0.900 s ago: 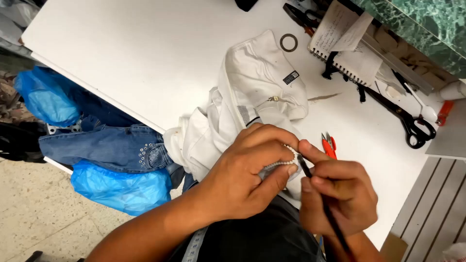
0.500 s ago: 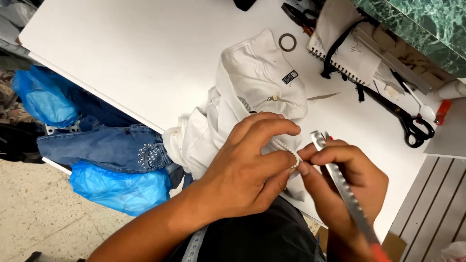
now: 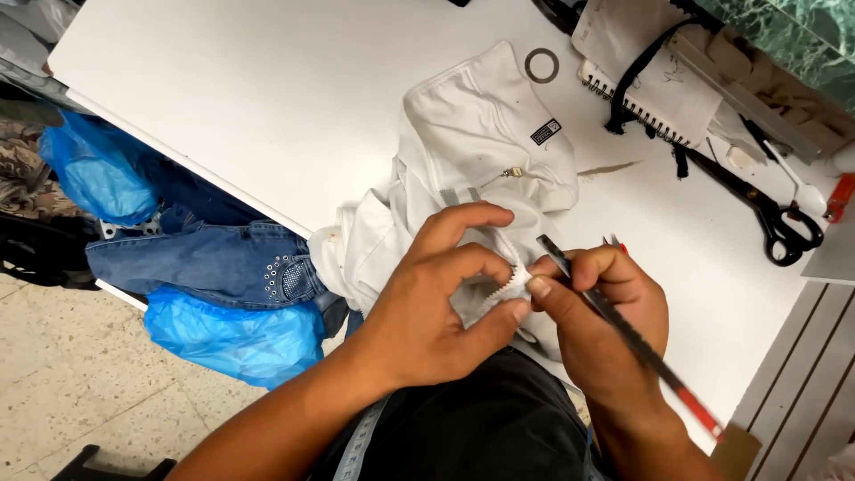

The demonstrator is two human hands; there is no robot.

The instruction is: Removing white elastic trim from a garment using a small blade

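At the near edge of the white table (image 3: 267,98), close to our body, our left hand (image 3: 427,312) closes its fingers on a fold of the white garment (image 3: 472,134), and the thumb and first finger pinch a small ridged strip, probably a zipper, so that it stays tight and lifted. Our right hand (image 3: 606,330), at three o'clock from the left one and touching it at the fingertips, is closed around a thin dark tool (image 3: 623,330) with a red end; the tip of the tool points to eleven o'clock, just at the pinched place, and this seems to be the reason why both hands are so near together. The rest of the garment lies spread on the table toward twelve o'clock. At one o'clock we see a small ring (image 3: 541,65) and a spiral notebook (image 3: 650,89), and at two o'clock black scissors (image 3: 766,209), all well apart from the hands. Toward ten o'clock the table is bare, so there is room. Over the table edge at nine o'clock hang blue jeans (image 3: 214,258) and blue plastic bags (image 3: 232,338).
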